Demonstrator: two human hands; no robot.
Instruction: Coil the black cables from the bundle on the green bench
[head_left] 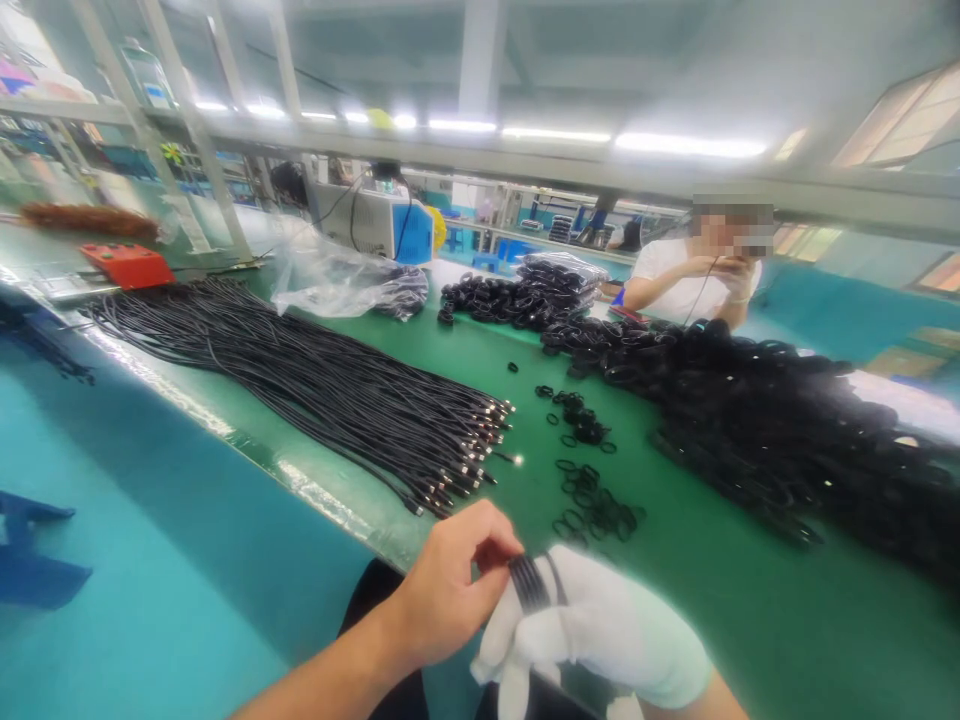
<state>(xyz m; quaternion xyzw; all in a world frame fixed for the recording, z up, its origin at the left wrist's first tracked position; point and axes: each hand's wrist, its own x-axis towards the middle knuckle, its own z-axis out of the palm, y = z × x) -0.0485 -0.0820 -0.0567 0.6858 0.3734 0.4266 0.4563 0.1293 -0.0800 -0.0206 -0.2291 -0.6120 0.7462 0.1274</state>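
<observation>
My left hand (pixel 455 580) is bare, its thumb and fingers closed in a pinch on a black cable (pixel 531 585). That cable is looped in several turns around the fingers of my right hand (pixel 600 620), which wears a white glove. Both hands meet low in the view, over the table's near edge. Just beyond them lies a long bundle of black cables (pixel 322 375), their metal plug ends toward my hands. Small black rings (pixel 596 505) are scattered to the right of these plugs. The far end of the held cable is hidden.
A large heap of coiled black cables (pixel 750 420) covers the table's right side. Toward the back lie a clear plastic bag (pixel 322 270), more coils (pixel 517 295) and a red box (pixel 127 266). Across the table a person (pixel 697 265) in a white top handles a cable.
</observation>
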